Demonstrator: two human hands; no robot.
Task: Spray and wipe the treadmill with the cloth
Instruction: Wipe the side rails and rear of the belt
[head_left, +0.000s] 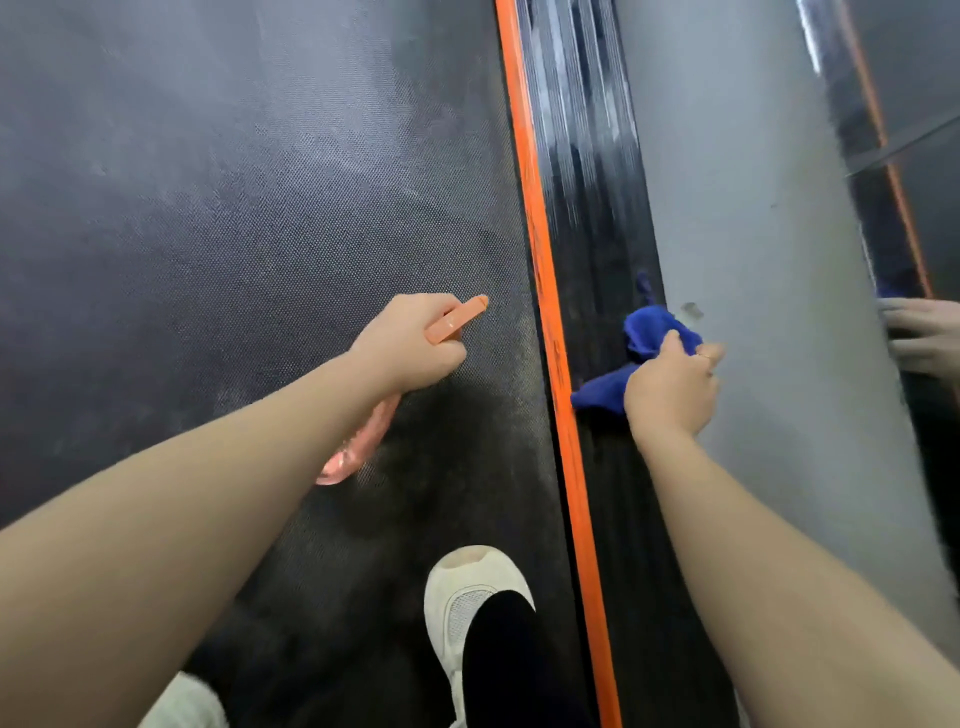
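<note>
Wiping is the step in hand, to judge from how things lie. The right hand (670, 382) has its fingers curled round a bunched blue cloth (636, 358) and presses it down on the black side rail (587, 218) of the treadmill, just to the right of the orange strip (540, 260) that edges the belt (234, 208). Part of the cloth pokes out ahead of the knuckles, and a flap trails out on the thumb side toward the orange strip. Beyond the fingertips the rail shows pale streaks, which may be wet spray or glare; the blur there keeps me from telling which.

The left hand (413, 343) grips a pink spray bottle (363, 436) by the neck, fingers wrapped round it. The orange nozzle (457, 319) sticks out past the knuckles over the belt, and the body of the bottle hangs back under the wrist. Whether a finger rests on the trigger I cannot tell.

A white shoe (467, 597) stands on the belt, below and between the two arms. Off to the right of the cloth hand is a grey wall (753, 260), and past it a mirror (924, 332) repeats the hand.

The next move, I judge, calls for sliding the cloth along the rail with steady pressure, keeping it flat on the black strip, then a fresh spray where the rail looks dry.
</note>
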